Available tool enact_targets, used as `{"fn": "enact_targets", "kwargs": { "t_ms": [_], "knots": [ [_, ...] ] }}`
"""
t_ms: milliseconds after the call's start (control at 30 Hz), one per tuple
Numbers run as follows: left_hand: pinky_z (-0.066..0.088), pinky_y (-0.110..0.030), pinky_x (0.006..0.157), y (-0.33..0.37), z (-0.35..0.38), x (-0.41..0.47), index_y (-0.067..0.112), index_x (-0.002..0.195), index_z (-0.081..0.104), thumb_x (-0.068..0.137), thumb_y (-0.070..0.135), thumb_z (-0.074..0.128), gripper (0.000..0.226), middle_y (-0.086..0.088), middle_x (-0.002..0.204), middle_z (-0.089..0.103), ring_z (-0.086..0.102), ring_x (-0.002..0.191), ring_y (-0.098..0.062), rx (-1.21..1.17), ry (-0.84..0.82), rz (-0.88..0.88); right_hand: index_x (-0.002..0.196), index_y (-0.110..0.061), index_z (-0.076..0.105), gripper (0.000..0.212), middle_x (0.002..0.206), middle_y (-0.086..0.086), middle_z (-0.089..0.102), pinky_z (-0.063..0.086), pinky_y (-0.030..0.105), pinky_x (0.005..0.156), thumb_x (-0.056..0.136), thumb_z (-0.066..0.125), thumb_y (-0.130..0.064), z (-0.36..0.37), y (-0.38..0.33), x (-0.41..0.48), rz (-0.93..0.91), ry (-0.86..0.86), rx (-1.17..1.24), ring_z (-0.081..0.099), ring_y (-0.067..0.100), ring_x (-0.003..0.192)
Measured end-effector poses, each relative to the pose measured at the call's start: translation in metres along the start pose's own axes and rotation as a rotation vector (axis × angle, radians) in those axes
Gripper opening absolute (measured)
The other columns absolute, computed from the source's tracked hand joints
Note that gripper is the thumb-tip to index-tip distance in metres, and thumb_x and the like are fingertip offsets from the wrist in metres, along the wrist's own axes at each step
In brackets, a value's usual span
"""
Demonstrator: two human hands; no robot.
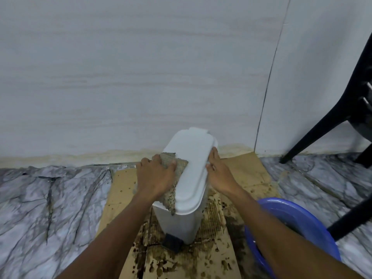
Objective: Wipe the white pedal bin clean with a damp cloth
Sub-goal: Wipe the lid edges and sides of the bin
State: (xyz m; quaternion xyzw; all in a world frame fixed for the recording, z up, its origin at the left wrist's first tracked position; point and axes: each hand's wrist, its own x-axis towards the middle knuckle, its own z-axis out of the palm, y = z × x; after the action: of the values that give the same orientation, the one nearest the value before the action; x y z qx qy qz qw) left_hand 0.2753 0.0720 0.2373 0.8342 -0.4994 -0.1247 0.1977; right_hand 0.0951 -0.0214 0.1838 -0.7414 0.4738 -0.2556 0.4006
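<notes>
The white pedal bin [191, 178] stands upright on wet cardboard, its lid closed and its black pedal [171, 243] facing me. My left hand [155, 176] presses a grey-brown speckled cloth [171, 195] against the left edge of the lid; the cloth drapes over that edge and down the side. My right hand [218, 172] grips the right rim of the lid, fingers curled over it. The bin's lower left side is hidden by my left forearm.
Stained, wet cardboard [201, 258] lies under the bin on a marble-patterned floor [50, 198]. A blue basin [298, 222] sits at the right, partly under my right forearm. Black chair legs [322, 125] stand at the far right. A pale wall [141, 77] rises close behind the bin.
</notes>
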Motion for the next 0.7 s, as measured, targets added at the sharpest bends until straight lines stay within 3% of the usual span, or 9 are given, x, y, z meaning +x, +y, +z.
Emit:
{"fn": "enact_targets", "kwargs": {
  "t_ms": [100, 167, 233, 300, 333, 400, 467, 600, 700],
  "knots": [
    [0.023, -0.046, 0.117, 0.005, 0.0, -0.013, 0.009, 0.155, 0.034, 0.104, 0.056, 0.039, 0.069, -0.022, 0.148, 0.042, 0.03, 0.14, -0.037, -0.027, 0.009, 0.021, 0.16, -0.021, -0.004, 0.063, 0.168, -0.007, -0.011, 0.022, 0.02, 0.113, 0.109, 0.031, -0.015, -0.01, -0.003, 0.021, -0.027, -0.097, -0.06, 0.015, 0.014, 0.152],
    [0.023, -0.045, 0.116, 0.002, 0.006, -0.018, 0.009, 0.155, 0.032, 0.105, 0.054, 0.039, 0.068, -0.021, 0.146, 0.041, 0.028, 0.138, -0.034, -0.034, 0.031, 0.054, 0.159, -0.021, 0.018, 0.056, 0.166, 0.003, 0.019, 0.04, 0.033, 0.104, 0.106, 0.034, -0.013, -0.01, -0.005, 0.026, -0.052, -0.055, -0.151, 0.042, 0.017, 0.13],
    [0.023, -0.046, 0.118, -0.004, 0.009, -0.018, 0.01, 0.155, 0.031, 0.105, 0.053, 0.038, 0.067, -0.019, 0.149, 0.04, 0.028, 0.139, -0.033, -0.061, 0.052, 0.071, 0.139, -0.018, 0.047, 0.039, 0.14, 0.015, 0.05, 0.04, 0.033, 0.092, 0.102, 0.039, -0.009, -0.001, -0.013, 0.011, -0.088, 0.063, -0.147, 0.051, 0.016, 0.103],
    [0.021, -0.047, 0.122, -0.009, 0.009, -0.017, 0.011, 0.158, 0.028, 0.105, 0.053, 0.04, 0.069, -0.015, 0.157, 0.037, 0.026, 0.145, -0.031, -0.113, 0.057, 0.069, 0.147, -0.017, 0.046, 0.046, 0.154, 0.003, 0.043, 0.034, 0.036, 0.113, 0.101, 0.05, -0.021, 0.011, -0.02, -0.017, -0.156, 0.086, -0.133, 0.046, 0.017, 0.13],
    [0.02, -0.047, 0.124, -0.012, 0.009, -0.017, 0.011, 0.16, 0.026, 0.105, 0.052, 0.04, 0.07, -0.013, 0.16, 0.035, 0.025, 0.148, -0.03, -0.14, 0.06, 0.077, 0.152, -0.018, 0.041, 0.058, 0.161, -0.004, 0.032, 0.023, 0.037, 0.122, 0.098, 0.055, -0.035, 0.015, -0.023, -0.034, -0.218, 0.057, -0.178, 0.031, 0.014, 0.146],
    [0.015, -0.047, 0.126, -0.018, 0.012, -0.019, 0.012, 0.162, 0.019, 0.106, 0.053, 0.038, 0.072, -0.011, 0.166, 0.026, 0.018, 0.154, -0.028, -0.163, 0.06, 0.119, 0.156, -0.017, 0.032, 0.088, 0.165, -0.006, 0.018, 0.005, 0.032, 0.126, 0.085, 0.061, -0.061, 0.022, -0.021, -0.061, -0.414, -0.025, -0.293, 0.008, 0.009, 0.154],
    [0.002, -0.039, 0.128, -0.025, 0.017, -0.023, 0.012, 0.163, 0.013, 0.106, 0.056, 0.033, 0.075, -0.009, 0.172, 0.008, 0.003, 0.158, -0.023, -0.135, 0.055, 0.17, 0.159, -0.014, 0.019, 0.111, 0.166, -0.005, 0.005, -0.006, 0.027, 0.124, 0.075, 0.072, -0.065, 0.026, -0.012, -0.075, -0.512, -0.091, -0.385, -0.004, 0.006, 0.154],
    [-0.003, -0.033, 0.127, -0.035, 0.023, -0.025, 0.013, 0.164, 0.009, 0.105, 0.059, 0.027, 0.077, -0.005, 0.172, 0.0, -0.005, 0.158, -0.016, -0.104, 0.038, 0.289, 0.159, -0.01, 0.007, 0.111, 0.165, -0.006, 0.001, 0.012, 0.034, 0.126, 0.077, 0.081, -0.026, 0.033, 0.0, -0.077, -0.467, 0.012, -0.367, -0.005, 0.007, 0.154],
    [0.0, -0.035, 0.128, -0.04, 0.026, -0.026, 0.021, 0.163, 0.017, 0.104, 0.063, 0.025, 0.072, -0.001, 0.172, 0.005, -0.002, 0.158, -0.014, -0.112, 0.063, 0.347, 0.16, -0.017, 0.002, 0.115, 0.164, -0.011, 0.001, 0.028, 0.039, 0.121, 0.074, 0.079, -0.025, 0.027, -0.013, -0.073, -0.355, -0.034, -0.411, 0.006, 0.011, 0.153]
  ]
}}
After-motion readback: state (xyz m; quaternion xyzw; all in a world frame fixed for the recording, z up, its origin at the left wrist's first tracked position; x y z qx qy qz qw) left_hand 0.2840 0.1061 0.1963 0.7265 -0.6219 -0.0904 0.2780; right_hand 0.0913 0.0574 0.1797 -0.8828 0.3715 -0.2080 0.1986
